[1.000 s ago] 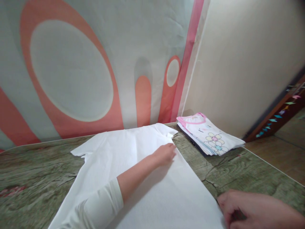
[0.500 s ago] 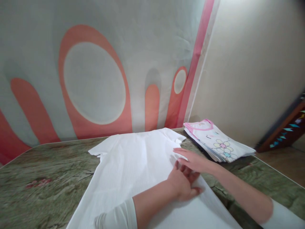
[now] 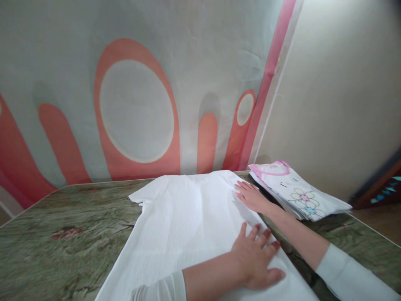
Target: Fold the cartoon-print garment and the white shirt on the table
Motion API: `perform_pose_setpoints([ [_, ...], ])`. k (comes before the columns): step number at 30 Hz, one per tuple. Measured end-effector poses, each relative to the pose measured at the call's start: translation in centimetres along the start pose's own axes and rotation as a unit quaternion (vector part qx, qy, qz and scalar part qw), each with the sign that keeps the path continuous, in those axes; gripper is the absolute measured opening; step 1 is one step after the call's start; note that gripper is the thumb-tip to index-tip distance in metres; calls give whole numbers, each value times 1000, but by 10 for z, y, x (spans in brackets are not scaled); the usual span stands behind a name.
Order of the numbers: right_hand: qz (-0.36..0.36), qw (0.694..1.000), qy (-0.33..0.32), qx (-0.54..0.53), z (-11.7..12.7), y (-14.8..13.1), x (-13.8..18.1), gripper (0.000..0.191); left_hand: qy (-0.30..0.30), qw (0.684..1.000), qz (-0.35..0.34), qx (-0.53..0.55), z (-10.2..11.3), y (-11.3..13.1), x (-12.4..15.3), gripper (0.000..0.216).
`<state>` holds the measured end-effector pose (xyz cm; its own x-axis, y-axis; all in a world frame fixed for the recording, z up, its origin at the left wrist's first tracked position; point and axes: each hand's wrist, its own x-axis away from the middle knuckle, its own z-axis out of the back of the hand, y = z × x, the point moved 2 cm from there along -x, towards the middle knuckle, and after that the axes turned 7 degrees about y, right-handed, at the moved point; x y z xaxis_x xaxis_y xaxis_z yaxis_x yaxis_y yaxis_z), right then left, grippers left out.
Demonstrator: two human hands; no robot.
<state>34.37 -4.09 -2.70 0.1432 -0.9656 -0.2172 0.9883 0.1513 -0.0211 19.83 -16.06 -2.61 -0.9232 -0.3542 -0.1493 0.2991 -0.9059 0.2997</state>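
A white short-sleeved T-shirt (image 3: 181,217) lies spread flat, its collar end toward the wall and its lower end running out of the bottom of the view. My left hand (image 3: 257,257) rests on the shirt's right half, palm down with fingers spread. Farther up, my right hand (image 3: 251,196) lies flat near the right sleeve, its fingers stretched over the cloth and hiding part of that sleeve. Neither hand grips the fabric.
The wood-patterned table (image 3: 72,221) carries a stack of folded shirts (image 3: 300,190) at the right, the top one with a pink collar and flower print. Behind stands a grey wall covering (image 3: 194,54) with orange shapes. A dark object (image 3: 382,188) shows at far right.
My hands, close together before, are now apart. The right has moved up toward the sleeve; the left has come lower and flattened with fingers spread. The view has shifted slightly left.
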Motion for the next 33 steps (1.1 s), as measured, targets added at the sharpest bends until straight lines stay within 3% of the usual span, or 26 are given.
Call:
perform_pose_setpoints([
  [4, 25, 998, -58, -18, -10, -12, -9, 55, -2, 1000, 0, -5, 0, 3, 1, 69],
  [8, -46, 996, -78, 10, -15, -4, -16, 58, -8, 1000, -5, 7, 0, 6, 3, 70],
  [11, -87, 992, -77, 45, -18, -1, -21, 59, -5, 1000, -15, 11, -3, 8, 4, 71],
  [17, -85, 994, -63, 32, -34, -14, -32, 67, 30, 999, -25, -1, -13, 14, 3, 72],
  [21, -118, 990, -76, 8, -44, -10, -38, 71, 0, 999, -40, 9, 3, 12, 4, 66],
  [23, -128, 989, -76, -1, -48, -5, -39, 73, -20, 999, -38, 9, 19, -4, 6, 57],
  [25, -125, 990, -61, -3, -53, -1, -39, 76, 3, 1000, -1, -14, 38, -33, 12, 49],
  [28, -118, 992, -34, -3, -58, 2, -36, 79, 73, 981, 156, -86, 59, -95, 31, 47],
  [30, -113, 993, -32, 0, -61, 2, -35, 80, 68, 957, 258, -115, 64, -132, 51, 51],
  [33, -103, 994, -38, 4, -63, 4, -34, 78, 54, 944, 299, -127, 62, -165, 78, 57],
])
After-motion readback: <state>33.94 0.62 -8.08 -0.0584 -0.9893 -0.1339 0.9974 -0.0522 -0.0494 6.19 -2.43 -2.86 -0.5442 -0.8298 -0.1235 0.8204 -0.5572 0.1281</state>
